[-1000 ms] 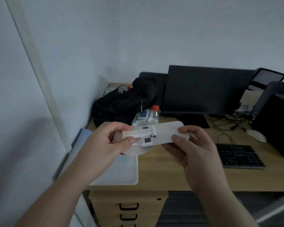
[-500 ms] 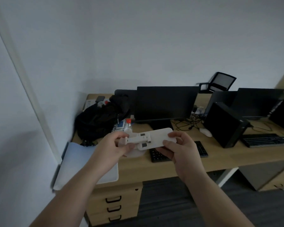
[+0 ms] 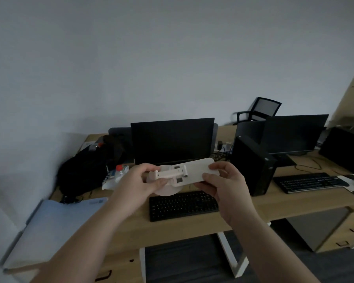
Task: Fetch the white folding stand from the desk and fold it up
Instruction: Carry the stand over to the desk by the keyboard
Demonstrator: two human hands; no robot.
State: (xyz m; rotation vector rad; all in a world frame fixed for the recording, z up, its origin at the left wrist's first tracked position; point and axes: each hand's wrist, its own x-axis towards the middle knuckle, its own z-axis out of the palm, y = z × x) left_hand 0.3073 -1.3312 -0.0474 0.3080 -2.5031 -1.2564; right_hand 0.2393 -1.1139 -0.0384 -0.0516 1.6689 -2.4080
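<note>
Now we hold the white stand flat, lengthwise between our hands

Up in the air above the desk, in front of the black monitor and over the black keyboard, we have the white folding stand. It is smooth, matte white plastic: a flat oblong plate with rounded corners, a slim hinged arm lying along its upper face, and a round disc base showing underneath at the left end. Two small grey squares mark the hinge block near the middle. Its long axis runs left to right across the view, the right end tilted slightly up and away from us, the broad face turned upward.

Our left hand pinches the disc end, thumb below and fingers curled over the arm. Our right hand closes on the plate's rounded right end, thumb on the near edge, fingers behind. Both grips are firm and closed around the stand.

Beyond it, the desk top is pale wood grain, with a soft black backpack at the left and a boxy black computer tower at the right
</note>
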